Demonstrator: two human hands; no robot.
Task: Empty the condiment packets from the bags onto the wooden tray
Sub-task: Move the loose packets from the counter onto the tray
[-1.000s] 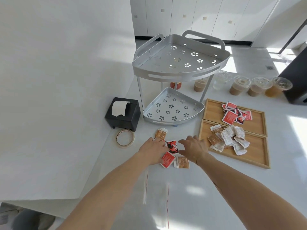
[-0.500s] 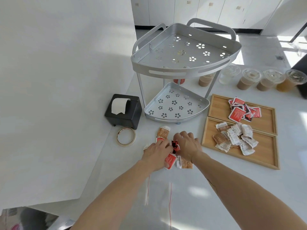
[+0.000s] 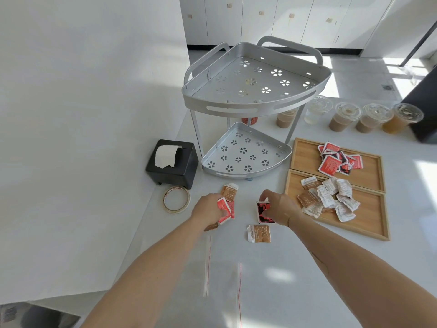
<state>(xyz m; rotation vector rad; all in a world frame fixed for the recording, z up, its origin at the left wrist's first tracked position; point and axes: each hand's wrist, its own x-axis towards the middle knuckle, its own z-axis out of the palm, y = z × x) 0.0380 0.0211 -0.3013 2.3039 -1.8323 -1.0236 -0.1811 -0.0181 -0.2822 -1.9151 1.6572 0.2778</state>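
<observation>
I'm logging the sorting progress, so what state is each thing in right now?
Left hand: closed on red packets.
Right hand: gripping a black-and-red packet.
Brown packet: loose on the counter.
Far wooden tray: holds red packets.
Near wooden tray: holds brown and white packets.
Clear bag: flat, apparently empty.
Corner rack: both shelves empty.

Matt metal rack (image 3: 248, 110), wooden trays (image 3: 369, 218), glossy packets (image 3: 329, 163)

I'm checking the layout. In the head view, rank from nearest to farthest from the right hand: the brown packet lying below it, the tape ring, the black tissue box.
1. Brown packet, just below the right hand.
2. Tape ring, left, beyond the left hand.
3. Black tissue box, farther left and back.
</observation>
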